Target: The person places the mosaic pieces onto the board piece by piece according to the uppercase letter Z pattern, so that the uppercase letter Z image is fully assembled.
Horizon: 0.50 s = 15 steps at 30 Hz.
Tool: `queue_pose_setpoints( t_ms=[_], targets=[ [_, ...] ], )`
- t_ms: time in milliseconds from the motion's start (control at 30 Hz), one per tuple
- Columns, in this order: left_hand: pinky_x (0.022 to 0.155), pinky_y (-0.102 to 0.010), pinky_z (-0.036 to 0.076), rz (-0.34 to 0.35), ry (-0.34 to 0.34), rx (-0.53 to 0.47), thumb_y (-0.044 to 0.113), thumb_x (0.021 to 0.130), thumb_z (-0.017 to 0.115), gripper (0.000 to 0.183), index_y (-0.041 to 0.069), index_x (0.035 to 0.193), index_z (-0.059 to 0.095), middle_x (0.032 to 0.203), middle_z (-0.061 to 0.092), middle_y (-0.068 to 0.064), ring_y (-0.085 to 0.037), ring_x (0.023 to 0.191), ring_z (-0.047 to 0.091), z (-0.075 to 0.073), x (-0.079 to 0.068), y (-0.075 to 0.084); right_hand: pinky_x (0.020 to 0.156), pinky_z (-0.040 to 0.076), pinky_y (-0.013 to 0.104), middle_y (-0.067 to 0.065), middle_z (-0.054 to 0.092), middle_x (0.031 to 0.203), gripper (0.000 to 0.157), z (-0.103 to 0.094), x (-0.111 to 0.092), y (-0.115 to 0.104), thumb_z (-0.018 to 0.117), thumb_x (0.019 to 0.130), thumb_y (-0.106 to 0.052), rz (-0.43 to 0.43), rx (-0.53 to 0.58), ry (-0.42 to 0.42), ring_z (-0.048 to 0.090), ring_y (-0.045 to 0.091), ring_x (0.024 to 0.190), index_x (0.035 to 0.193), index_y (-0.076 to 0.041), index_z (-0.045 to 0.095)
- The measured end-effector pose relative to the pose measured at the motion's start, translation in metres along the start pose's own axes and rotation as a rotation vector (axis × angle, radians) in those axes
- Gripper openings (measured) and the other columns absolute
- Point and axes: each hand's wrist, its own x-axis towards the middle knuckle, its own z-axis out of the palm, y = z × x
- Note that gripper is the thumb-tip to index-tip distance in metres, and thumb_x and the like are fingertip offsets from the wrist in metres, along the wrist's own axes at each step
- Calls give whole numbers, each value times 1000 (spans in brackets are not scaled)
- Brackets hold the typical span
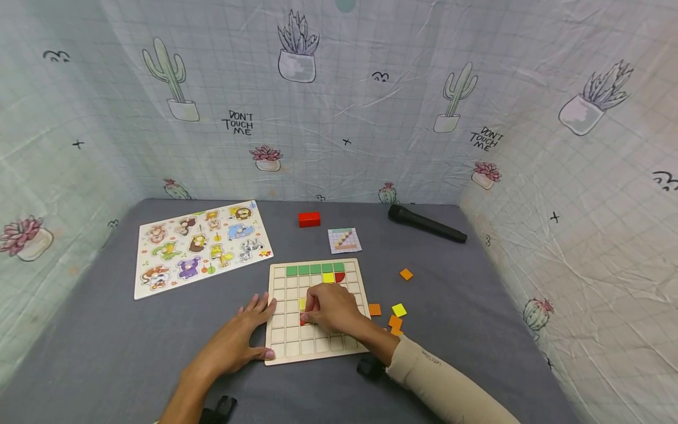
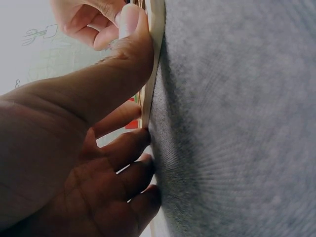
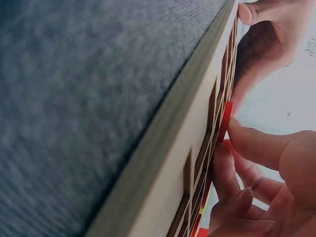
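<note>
A wooden grid board (image 1: 286, 347) lies flat on the grey cloth. Its upper rows hold a line of green square tiles (image 1: 316, 269), a yellow tile (image 1: 328, 277) and a red piece with a curved edge (image 1: 339, 277). Over the lower middle of the grid, my right hand (image 1: 332, 307) pinches a red tile (image 3: 225, 121) between thumb and finger, its edge at the board's surface. Another yellow tile (image 1: 302, 304) shows just beside that hand. My left hand (image 1: 241, 338) rests along the board's left edge, fingers spread and thumb touching the near corner.
Orange tiles (image 1: 375, 310) and a loose yellow tile (image 1: 399, 310) lie right of the board. Behind it are a small pattern card (image 1: 344, 241) and a red block (image 1: 309, 219). An animal puzzle board (image 1: 201, 250) lies left; a black microphone (image 1: 428, 224) lies at the back right.
</note>
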Motion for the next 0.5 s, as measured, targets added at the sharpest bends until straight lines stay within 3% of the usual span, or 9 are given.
queue_pose_setpoints(
  t_ms=[233, 500],
  targets=[
    [124, -73, 27, -16, -10, -11, 34, 75, 93, 107, 1, 162, 42, 171, 30, -28, -53, 160, 23, -2, 0, 1, 51, 40, 27, -12, 55, 62, 29, 1, -1, -3, 90, 86, -31, -29, -53, 36, 52, 5, 59, 72, -25, 65],
    [124, -74, 26, -23, -19, -14, 33, 76, 93, 106, 1, 162, 42, 171, 31, -26, -52, 160, 22, -2, 0, 1, 57, 44, 26, -15, 61, 68, 18, -7, -6, 2, 93, 84, -26, -36, -6, -19, 55, 3, 64, 83, -25, 74]
  ],
)
